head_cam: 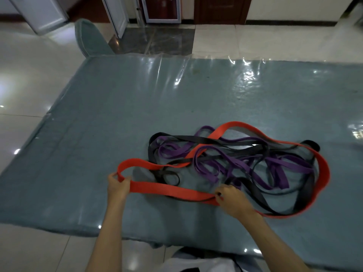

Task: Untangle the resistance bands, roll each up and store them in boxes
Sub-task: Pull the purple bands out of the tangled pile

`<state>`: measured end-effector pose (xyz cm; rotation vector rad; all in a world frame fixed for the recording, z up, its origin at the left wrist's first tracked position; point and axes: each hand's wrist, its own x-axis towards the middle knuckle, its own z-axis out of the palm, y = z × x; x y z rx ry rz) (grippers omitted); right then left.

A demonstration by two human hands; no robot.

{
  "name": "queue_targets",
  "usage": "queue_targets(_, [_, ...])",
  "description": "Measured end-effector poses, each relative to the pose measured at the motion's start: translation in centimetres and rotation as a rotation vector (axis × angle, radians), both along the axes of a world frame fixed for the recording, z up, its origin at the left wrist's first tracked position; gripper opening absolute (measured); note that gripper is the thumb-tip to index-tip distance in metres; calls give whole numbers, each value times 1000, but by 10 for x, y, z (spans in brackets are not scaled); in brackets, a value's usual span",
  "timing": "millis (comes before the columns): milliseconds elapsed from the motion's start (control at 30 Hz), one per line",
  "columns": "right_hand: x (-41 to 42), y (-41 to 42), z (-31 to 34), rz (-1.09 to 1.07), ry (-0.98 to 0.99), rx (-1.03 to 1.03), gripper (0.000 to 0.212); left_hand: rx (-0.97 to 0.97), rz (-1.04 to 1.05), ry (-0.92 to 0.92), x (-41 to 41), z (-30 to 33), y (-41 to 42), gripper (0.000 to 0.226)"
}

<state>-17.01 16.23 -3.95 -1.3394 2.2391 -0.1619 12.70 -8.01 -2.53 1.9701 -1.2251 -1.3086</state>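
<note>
Head view is giving me both forearms reaching out from the bottom edge over the near side of the table (82,118), which is wearing a teal cloth under glossy clear plastic. I am seeing the left hand (117,186) curling its fingers and thumb round the left bend of the red band (172,190), lifting that loop slightly off the cloth. To the right, the right hand (232,199) is pinching the same red strip where it is running along the near side of the heap, its dark-painted thumbnail showing. Just beyond the hands, the red band is looping wide round a knot of purple bands (279,165) and black bands (196,138), all crossing over one another on the right half of the table. Farther off, a teal chair back (90,39) is standing at the table's far left corner, with shiny floor tiles (265,42) and white cabinet doors (115,14) lying behind it
</note>
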Motion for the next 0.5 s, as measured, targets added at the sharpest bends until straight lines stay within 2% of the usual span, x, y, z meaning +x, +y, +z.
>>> queue_targets(67, [-1,4,-1,27,33,35,22,28,-58,-76,4,-3,-1,59])
queue_targets(167, [-4,8,-1,45,27,10,25,-8,-209,-416,-3,3,6,78])
queue_targets(233, [-7,7,0,51,11,-55,22,-116,-276,-560,-19,13,16,86])
queue_targets(300, [-11,5,2,51,8,-138,20,-284,-408,-581,-41,15,20,75])
queue_targets(367, [-15,2,3,29,17,-200,21,-396,-611,-521,-68,14,21,54])
queue_targets(433, [-22,-1,5,-9,32,-249,19,-422,-816,-442,-95,10,23,42])
queue_targets(500, [-30,-5,5,-28,48,-287,18,-429,-962,-390,-119,5,23,40])
